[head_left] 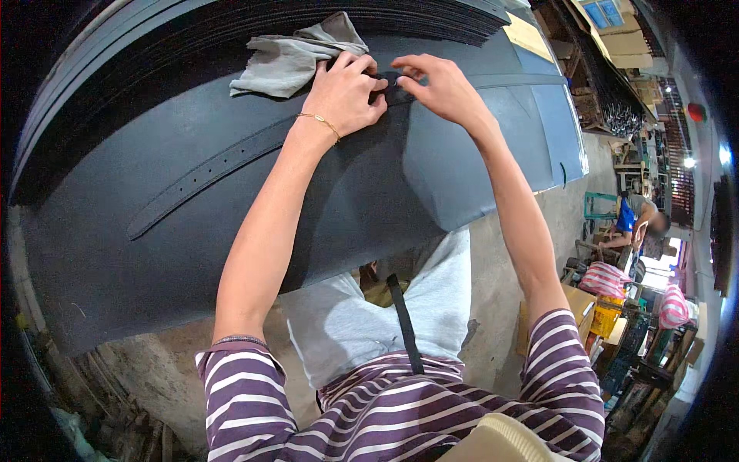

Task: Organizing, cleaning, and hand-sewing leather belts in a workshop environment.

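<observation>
A long dark belt (pixel 223 164) lies across the dark sheet-covered work table, its holed, pointed end toward the left. Bent over the belt's middle, my left hand (pixel 346 94) has its fingers closed on it. Facing it from the right, my right hand (pixel 440 86) curls its thumb and fingers at the same stretch of belt. A small dark piece of the belt between the fingertips is partly hidden. Beyond my right hand the strap runs on to the right. A crumpled grey cloth (pixel 289 65) lies just behind my left hand, touching its fingers.
Stacked dark sheets (pixel 192 58) line the table's far side. A bluish-grey sheet (pixel 462 169) covers the right part of the tabletop (pixel 92 269). Off to the right, another person (pixel 640 219) sits near a green chair (pixel 599 206), with striped bags (pixel 604 279) and boxes closer in.
</observation>
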`<action>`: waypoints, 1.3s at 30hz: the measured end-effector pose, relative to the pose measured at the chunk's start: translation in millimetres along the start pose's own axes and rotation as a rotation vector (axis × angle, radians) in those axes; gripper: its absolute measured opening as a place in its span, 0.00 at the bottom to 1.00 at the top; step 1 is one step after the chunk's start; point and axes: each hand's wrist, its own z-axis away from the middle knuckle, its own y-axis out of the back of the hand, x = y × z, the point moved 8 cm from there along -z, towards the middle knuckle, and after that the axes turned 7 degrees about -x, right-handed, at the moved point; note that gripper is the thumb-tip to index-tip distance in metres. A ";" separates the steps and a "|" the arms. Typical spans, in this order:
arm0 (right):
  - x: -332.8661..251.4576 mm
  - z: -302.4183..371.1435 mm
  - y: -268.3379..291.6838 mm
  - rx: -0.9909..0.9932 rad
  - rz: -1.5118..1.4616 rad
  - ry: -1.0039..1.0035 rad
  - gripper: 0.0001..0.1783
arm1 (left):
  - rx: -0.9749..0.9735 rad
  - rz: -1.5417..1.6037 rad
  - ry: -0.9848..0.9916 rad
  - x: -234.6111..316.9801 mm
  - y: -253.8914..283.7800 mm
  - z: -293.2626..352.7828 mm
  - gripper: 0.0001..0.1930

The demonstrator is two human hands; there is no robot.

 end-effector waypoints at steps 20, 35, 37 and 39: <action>-1.2 -20.8 2.2 -0.242 0.260 0.168 0.09 | 0.011 -0.019 -0.010 4.2 -1.2 -1.6 0.14; -14.5 -39.2 -30.6 -0.510 0.637 0.136 0.08 | 0.002 -0.041 -0.002 2.6 -1.1 -0.4 0.14; -11.4 -37.5 -32.8 -0.517 0.722 0.196 0.08 | 0.004 -0.037 0.000 4.1 -1.8 -2.3 0.14; -11.1 -38.1 -37.8 -0.532 0.748 0.191 0.08 | 0.001 -0.037 0.008 2.8 -2.0 -2.1 0.14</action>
